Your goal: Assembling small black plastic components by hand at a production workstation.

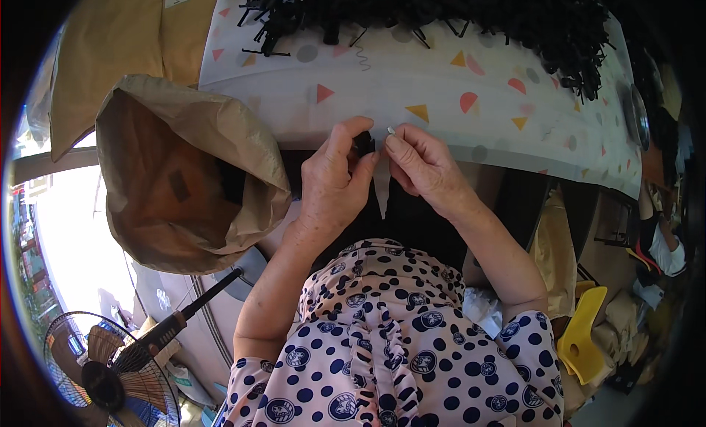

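Observation:
My left hand (334, 177) is closed around a small black part (362, 142), mostly hidden by the fingers, just over the near edge of the table. Close beside it, my right hand (426, 169) pinches a tiny silvery-white piece (391, 130) between thumb and forefinger. The two hands are a little apart. Beyond them, a large heap of black plastic parts with thin rods (441, 11) covers the far side of the table. A thin coiled wire (362, 58) lies on the tablecloth in front of the heap.
The table wears a white cloth with coloured shapes (412, 81). An open brown paper bag (265, 162) stands left of my hands, with more brown paper (118, 52) behind. A fan (107, 383) is at lower left. A yellow plastic object (585, 339) sits at right.

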A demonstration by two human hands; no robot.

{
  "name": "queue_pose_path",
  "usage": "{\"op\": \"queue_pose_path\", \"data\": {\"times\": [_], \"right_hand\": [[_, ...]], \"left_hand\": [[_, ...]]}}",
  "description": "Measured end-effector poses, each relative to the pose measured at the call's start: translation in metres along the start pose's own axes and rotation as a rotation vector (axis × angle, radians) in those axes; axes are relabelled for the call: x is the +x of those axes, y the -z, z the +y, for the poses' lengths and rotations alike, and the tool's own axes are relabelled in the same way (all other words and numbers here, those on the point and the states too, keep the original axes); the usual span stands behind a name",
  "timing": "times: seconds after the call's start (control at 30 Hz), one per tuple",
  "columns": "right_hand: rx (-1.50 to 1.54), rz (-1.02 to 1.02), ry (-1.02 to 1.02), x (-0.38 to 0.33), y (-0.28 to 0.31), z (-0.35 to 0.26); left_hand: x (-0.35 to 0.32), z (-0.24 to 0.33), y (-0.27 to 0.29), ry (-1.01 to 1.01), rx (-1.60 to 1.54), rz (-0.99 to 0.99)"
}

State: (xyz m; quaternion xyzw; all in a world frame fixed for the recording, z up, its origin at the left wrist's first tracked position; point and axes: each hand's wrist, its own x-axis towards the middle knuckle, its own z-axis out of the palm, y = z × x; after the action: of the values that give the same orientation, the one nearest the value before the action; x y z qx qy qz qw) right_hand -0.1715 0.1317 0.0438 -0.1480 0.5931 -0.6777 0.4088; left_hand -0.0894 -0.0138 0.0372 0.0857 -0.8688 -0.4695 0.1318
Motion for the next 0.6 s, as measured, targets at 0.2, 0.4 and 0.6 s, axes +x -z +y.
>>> {"op": "queue_pose_path", "data": {"times": [0.2, 0.4, 0.6], "right_hand": [[-0.343, 0.084, 0.271, 0.002, -0.012, 0.008], [-0.463, 0.043, 0.234, 0.006, -0.011, 0.006], [-0.517, 0.068, 0.232, 0.009, -0.017, 0.004]], "left_hand": [[-0.001, -0.002, -0.004, 0.167, -0.370, 0.033], [0.003, 0.004, 0.003, 0.200, -0.326, -0.044], [0.004, 0.008, 0.003, 0.110, -0.014, -0.014]]}}
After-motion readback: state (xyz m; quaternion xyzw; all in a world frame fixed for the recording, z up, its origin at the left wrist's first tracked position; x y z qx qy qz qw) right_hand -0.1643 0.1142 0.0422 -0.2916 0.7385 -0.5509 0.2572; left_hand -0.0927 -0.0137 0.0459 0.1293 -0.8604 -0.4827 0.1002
